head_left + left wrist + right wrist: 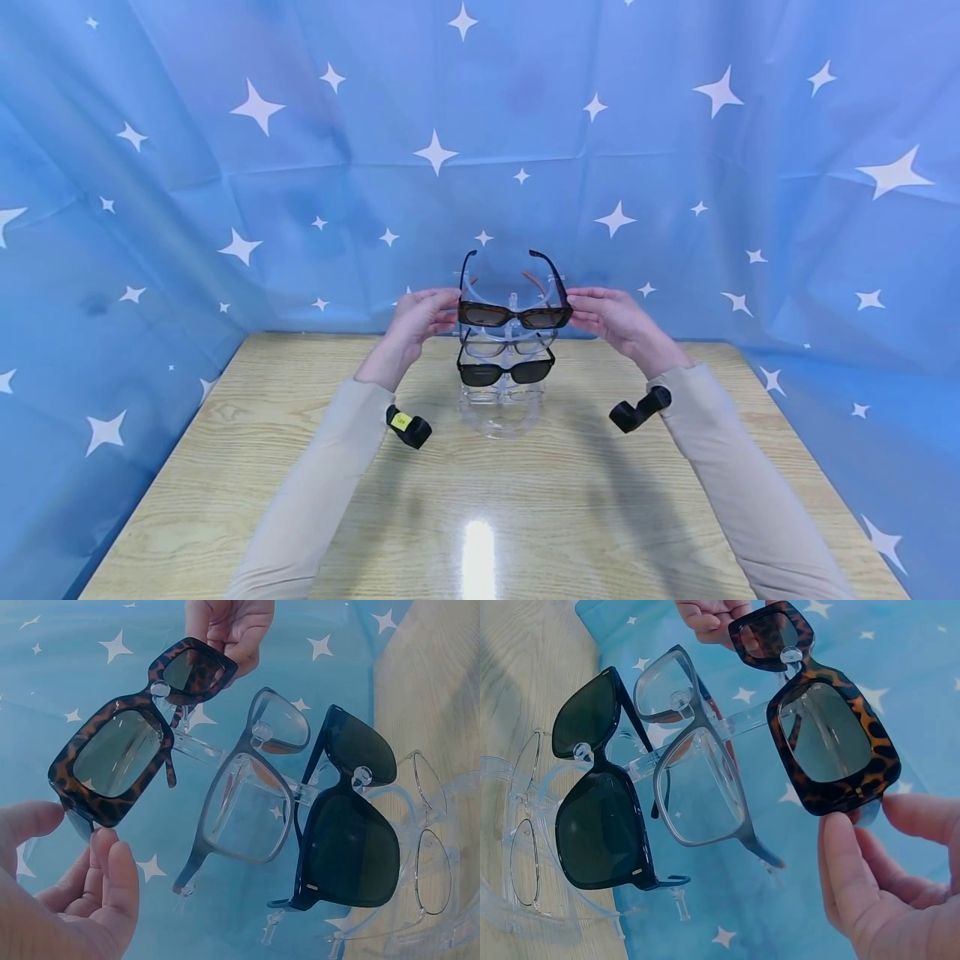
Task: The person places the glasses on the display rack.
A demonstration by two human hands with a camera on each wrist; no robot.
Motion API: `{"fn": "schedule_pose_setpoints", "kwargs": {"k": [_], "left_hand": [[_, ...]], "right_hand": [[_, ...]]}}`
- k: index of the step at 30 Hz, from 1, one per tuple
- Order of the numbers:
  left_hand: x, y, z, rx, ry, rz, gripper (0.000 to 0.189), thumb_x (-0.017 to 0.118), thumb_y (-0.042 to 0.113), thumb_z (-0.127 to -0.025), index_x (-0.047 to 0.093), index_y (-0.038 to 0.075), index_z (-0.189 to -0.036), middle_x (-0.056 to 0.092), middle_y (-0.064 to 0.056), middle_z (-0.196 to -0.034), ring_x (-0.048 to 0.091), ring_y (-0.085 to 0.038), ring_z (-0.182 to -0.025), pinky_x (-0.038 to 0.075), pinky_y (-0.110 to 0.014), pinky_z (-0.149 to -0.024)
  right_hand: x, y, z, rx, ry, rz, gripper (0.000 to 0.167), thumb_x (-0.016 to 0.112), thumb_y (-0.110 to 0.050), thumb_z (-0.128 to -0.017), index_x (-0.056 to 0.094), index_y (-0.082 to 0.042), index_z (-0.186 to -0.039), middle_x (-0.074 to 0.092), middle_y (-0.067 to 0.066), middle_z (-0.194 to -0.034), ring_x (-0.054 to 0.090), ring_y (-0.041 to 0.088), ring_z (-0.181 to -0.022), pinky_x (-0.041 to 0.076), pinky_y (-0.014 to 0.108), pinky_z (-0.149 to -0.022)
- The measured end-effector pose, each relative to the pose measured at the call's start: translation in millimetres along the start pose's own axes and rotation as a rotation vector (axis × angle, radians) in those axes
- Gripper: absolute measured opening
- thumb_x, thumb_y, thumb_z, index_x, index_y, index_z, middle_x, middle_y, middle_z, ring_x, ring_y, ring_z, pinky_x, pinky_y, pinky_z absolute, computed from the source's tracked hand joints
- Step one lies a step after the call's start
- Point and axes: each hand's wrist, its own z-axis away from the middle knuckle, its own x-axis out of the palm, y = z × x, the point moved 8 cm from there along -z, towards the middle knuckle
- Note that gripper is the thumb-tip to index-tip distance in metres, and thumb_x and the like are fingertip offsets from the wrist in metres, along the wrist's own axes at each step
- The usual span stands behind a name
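Tortoiseshell sunglasses (486, 316) with thick rectangular rims are at the top of a clear display stand (501, 432), their temples pointing back. My left hand (417, 321) pinches their left end by the hinge between thumb and fingers. At the opposite end, my right hand (617, 321) holds the right hinge corner the same way. In both wrist views the bridge lies by the stand's top peg; whether it bears on the peg I cannot tell. Lower on the stand are grey-framed clear glasses (214, 796), then black sunglasses (600, 829), then thin wire-rimmed glasses (418, 871) at the bottom.
The stand is on a wood-grain table (247, 467), near its back edge. Behind and beside the table hangs a blue cloth (525, 100) with white stars. A black camera mount sits on each wrist, and a bright light reflection shows on the table front.
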Motion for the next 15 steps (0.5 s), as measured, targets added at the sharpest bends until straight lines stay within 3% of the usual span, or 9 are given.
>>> {"fn": "schedule_pose_setpoints", "kwargs": {"k": [5,12,15], "left_hand": [[-2.3,-1.2,1.3,-0.002,0.004,0.006,0.036,0.061,0.019,-0.091,0.058,-0.001,-0.121,0.062,-0.004,-0.091,0.059,-0.008,-0.063,0.053,-0.017,-0.062],[-8.5,-7.8,5.4,-0.010,-0.008,0.001,0.036,0.058,0.017,-0.092,0.056,-0.003,-0.122,0.063,-0.002,-0.089,0.058,-0.008,-0.064,0.052,-0.016,-0.061],[-12.8,-13.6,6.8,-0.017,-0.005,0.008,0.036,0.059,0.015,-0.091,0.055,-0.005,-0.121,0.063,-0.002,-0.086,0.058,-0.008,-0.062,0.052,-0.016,-0.061]], "right_hand": [[-0.5,0.6,1.2,-0.007,-0.002,0.010,0.024,0.054,-0.008,-0.094,0.048,0.000,-0.116,0.064,-0.001,-0.086,0.063,0.010,-0.078,0.053,0.023,-0.083],[-3.7,4.2,6.4,-0.015,0.005,0.044,0.037,0.052,-0.011,-0.096,0.041,0.003,-0.128,0.063,-0.001,-0.094,0.063,0.010,-0.087,0.049,0.027,-0.092],[-4.5,7.4,10.1,-0.019,0.000,0.040,0.043,0.053,-0.012,-0.096,0.037,0.005,-0.132,0.063,-0.001,-0.096,0.062,0.011,-0.088,0.050,0.025,-0.089]]}}
